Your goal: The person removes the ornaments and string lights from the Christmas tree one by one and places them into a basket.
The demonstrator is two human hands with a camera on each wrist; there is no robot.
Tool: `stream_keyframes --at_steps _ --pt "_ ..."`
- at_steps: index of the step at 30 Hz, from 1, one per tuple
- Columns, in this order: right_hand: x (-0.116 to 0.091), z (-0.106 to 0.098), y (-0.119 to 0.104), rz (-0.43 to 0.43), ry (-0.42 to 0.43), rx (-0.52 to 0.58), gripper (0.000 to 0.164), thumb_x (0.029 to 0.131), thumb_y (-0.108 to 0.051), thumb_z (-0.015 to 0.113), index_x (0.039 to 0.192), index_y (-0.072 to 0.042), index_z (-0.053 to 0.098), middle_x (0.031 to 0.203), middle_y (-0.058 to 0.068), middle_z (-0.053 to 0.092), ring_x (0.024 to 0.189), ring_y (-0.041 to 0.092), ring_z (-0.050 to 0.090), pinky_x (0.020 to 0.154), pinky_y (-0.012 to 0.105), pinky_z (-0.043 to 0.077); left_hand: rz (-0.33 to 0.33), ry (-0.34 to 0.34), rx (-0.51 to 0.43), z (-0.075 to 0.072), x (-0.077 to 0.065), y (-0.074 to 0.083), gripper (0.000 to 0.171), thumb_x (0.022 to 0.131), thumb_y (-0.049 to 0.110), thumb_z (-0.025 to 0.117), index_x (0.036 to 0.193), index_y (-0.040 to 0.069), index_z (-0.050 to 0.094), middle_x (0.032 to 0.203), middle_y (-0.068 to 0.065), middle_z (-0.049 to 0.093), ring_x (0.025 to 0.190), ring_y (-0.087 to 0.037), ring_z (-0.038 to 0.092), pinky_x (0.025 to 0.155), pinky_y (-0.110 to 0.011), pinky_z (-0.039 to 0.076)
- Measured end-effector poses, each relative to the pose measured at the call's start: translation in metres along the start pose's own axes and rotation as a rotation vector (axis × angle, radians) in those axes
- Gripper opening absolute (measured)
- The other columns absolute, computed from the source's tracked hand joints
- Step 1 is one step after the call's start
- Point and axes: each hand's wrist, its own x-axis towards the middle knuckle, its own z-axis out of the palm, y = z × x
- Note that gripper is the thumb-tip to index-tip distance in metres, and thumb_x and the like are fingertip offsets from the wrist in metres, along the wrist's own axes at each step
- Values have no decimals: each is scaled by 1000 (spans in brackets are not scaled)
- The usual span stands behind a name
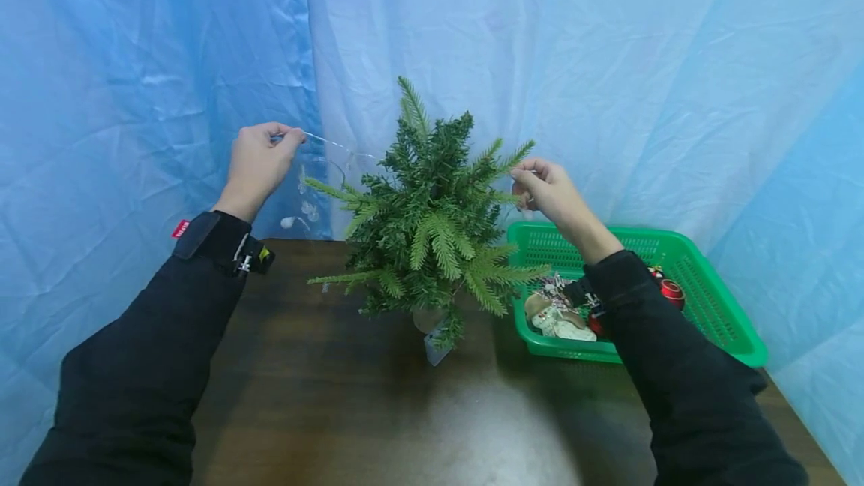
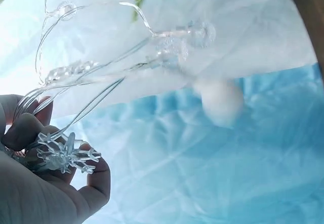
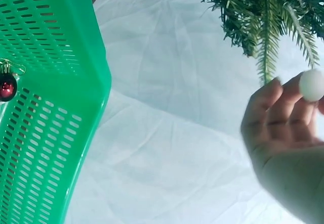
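Observation:
A small green artificial Christmas tree (image 1: 432,223) stands on a brown table. Left of it, my left hand (image 1: 259,160) pinches a string of lights (image 1: 331,143), whose clear wire runs behind the treetop. The left wrist view shows the looped wires gathered in the fingers, a clear snowflake (image 2: 66,155) against them and a blurred white ball (image 2: 221,102) dangling farther out. On the tree's other side, my right hand (image 1: 550,190) is raised by the branch tips with fingers curled. A white ball (image 3: 312,85) of the string shows at those fingers; their exact hold is partly hidden.
To the right of the tree is a green plastic basket (image 1: 722,291) with several ornaments, among them a red ball (image 1: 672,292) and a white figure (image 1: 563,325). A tag (image 1: 435,349) hangs at the tree's base. Blue and white curtains (image 1: 607,58) hang behind the table.

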Motion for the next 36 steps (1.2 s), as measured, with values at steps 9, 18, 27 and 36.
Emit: stream_keyframes --at_steps 9,18,27,36 --pt "-5 3 0 212 121 -50 35 110 -31 41 131 -3 48 101 8 54 68 16 56 59 27 48 40 -179 99 5 18 13 46 107 42 45 134 10 66 60 1 29 51 -18 21 51 -38 23" --pt "-16 5 -5 253 228 158 37 110 -29 37 141 -8 36 91 6 55 65 17 53 67 32 55 34 -279 62 10 48 31 45 106 40 49 135 10 66 54 5 30 46 -15 25 47 -34 25" --pt "-25 4 -11 149 126 391 33 110 -27 40 139 -10 40 90 5 57 78 21 57 74 34 53 97 -298 40 8 61 63 46 104 41 50 135 11 66 52 7 32 46 -13 26 49 -31 27" --pt "-25 1 -24 278 -48 13 49 101 -41 63 137 -9 63 72 -1 40 54 15 37 90 38 54 144 -299 116 10 71 95 48 106 43 46 143 14 60 127 -10 67 51 -13 28 53 -32 29"
